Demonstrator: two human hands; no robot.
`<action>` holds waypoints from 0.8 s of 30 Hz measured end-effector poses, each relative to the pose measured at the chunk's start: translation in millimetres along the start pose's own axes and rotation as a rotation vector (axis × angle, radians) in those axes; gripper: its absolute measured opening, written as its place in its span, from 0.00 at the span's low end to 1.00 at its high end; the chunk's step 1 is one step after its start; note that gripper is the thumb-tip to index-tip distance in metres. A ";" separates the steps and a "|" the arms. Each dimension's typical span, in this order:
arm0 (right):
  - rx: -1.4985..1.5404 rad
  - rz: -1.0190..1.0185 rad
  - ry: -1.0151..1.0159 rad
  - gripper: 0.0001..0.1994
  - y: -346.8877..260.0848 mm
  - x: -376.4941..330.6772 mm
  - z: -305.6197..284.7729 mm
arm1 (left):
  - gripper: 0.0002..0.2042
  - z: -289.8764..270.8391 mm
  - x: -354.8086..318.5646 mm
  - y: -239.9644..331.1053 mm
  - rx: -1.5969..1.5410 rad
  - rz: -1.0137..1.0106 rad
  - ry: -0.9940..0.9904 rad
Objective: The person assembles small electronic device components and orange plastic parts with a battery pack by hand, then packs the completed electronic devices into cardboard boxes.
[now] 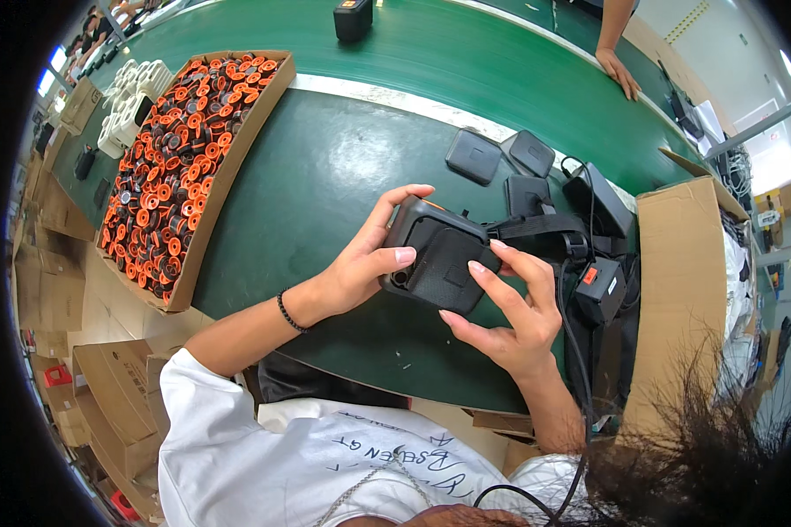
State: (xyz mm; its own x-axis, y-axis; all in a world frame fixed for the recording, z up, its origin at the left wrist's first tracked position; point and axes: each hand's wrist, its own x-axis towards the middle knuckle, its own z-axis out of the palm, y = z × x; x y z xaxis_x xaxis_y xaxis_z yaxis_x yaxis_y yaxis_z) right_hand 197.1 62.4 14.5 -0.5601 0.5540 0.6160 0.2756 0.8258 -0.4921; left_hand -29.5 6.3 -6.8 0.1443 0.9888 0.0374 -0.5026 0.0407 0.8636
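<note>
White short-sleeved shirt (215, 448) with dark lettering (404, 452) across the front, at the lower part of the frame.
A black beaded bracelet (286, 314) circles the left wrist (309, 301); a thin silver-coloured chain (360, 487) lies at lower middle, loose dark hair (690, 461) at lower right.

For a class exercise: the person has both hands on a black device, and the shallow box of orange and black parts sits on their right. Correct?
Wrong side: the head view shows the shallow box of orange and black parts on the person's left. The left hand and right hand are indeed on the black device.
</note>
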 end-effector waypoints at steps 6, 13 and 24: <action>-0.037 -0.081 -0.018 0.28 2.8 0.5 0.2 | 0.38 3.7 0.4 -3.2 0.022 0.001 0.036; -0.061 -0.114 -0.082 0.29 -2.0 2.3 -2.9 | 0.35 1.5 -1.5 -11.9 0.119 0.075 -0.006; -0.098 -0.164 -0.113 0.29 -8.3 1.1 -0.4 | 0.30 8.8 -6.4 -10.1 0.198 0.112 0.085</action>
State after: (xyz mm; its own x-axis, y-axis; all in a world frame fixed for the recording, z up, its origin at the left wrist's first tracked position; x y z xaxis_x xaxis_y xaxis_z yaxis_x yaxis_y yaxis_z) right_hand 194.5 56.1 19.6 -0.6862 0.4009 0.6070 0.2452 0.9130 -0.3259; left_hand -17.8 -1.7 -11.3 0.0203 0.9945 0.1030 -0.3329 -0.0904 0.9386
